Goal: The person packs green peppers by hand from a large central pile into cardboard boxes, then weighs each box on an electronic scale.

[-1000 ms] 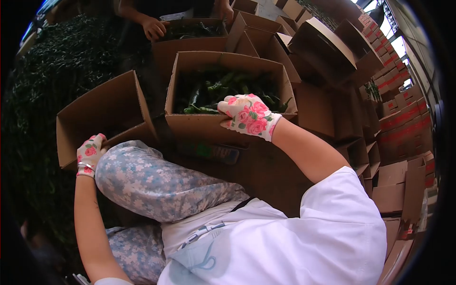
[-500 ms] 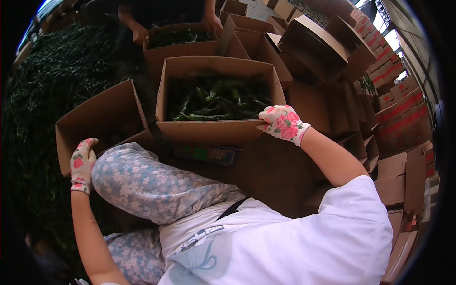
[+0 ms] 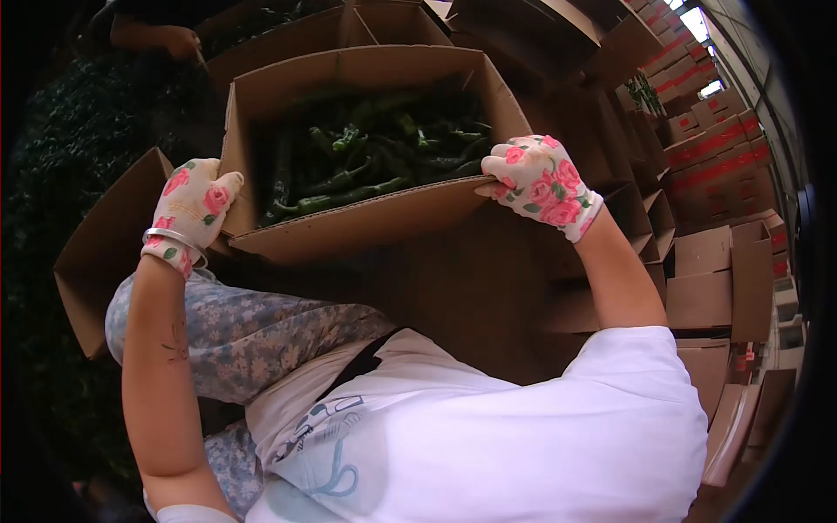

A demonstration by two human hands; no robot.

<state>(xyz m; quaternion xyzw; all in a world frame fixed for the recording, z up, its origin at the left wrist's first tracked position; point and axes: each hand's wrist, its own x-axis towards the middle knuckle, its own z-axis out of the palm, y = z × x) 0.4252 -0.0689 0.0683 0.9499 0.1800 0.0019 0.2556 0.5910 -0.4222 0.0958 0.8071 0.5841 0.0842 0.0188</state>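
A cardboard box [image 3: 375, 222] filled with long green peppers [image 3: 366, 148] is in front of me, tilted and lifted off the floor. My left hand [image 3: 190, 207], in a white glove with pink roses, grips the box's near left corner. My right hand [image 3: 542, 181], gloved the same way, grips the near right corner. A silver bangle sits on my left wrist. My knee in flowered trousers is below the box.
An empty open box [image 3: 100, 248] stands at the left next to a dark heap of peppers [image 3: 96, 131]. Another person's hand [image 3: 174, 39] works at a further box of peppers. Stacks of empty cartons [image 3: 715, 279] fill the right side.
My left hand left the empty box at the left and took the pepper box's left corner. My right hand slid to the right corner, and the box has come up and towards me.
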